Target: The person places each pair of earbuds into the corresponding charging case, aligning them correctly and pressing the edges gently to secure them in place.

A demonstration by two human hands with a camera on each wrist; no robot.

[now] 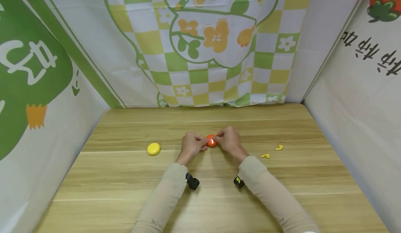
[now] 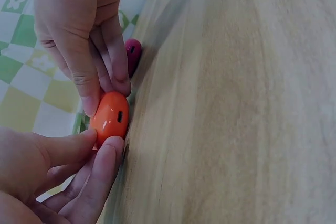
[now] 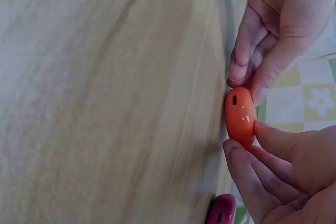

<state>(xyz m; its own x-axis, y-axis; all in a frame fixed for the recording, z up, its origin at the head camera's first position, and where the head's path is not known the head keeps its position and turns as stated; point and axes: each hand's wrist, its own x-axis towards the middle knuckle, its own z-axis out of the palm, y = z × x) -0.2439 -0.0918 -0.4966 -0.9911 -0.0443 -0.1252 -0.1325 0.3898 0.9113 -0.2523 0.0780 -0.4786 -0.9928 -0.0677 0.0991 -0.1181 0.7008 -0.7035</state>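
An orange earbud charging case [image 1: 211, 140] sits between my two hands over the middle of the table, its lid closed. From one side my left hand [image 1: 191, 145] pinches it between thumb and fingers, while my right hand [image 1: 230, 141] grips the opposite side the same way. The port slot shows on the case's edge in the left wrist view, where the orange case [image 2: 109, 114] is at or just above the wood. A magenta case [image 3: 221, 209] lies beside my right hand in the right wrist view; from the head camera that hand hides it.
To the left lies a round yellow case [image 1: 154, 148] on the wooden table [image 1: 213, 205]. Two yellow earbuds, one nearer [image 1: 265, 156] and one farther [image 1: 279, 147], lie to the right. Printed cloth [image 1: 200, 83] hangs behind the table's back edge.
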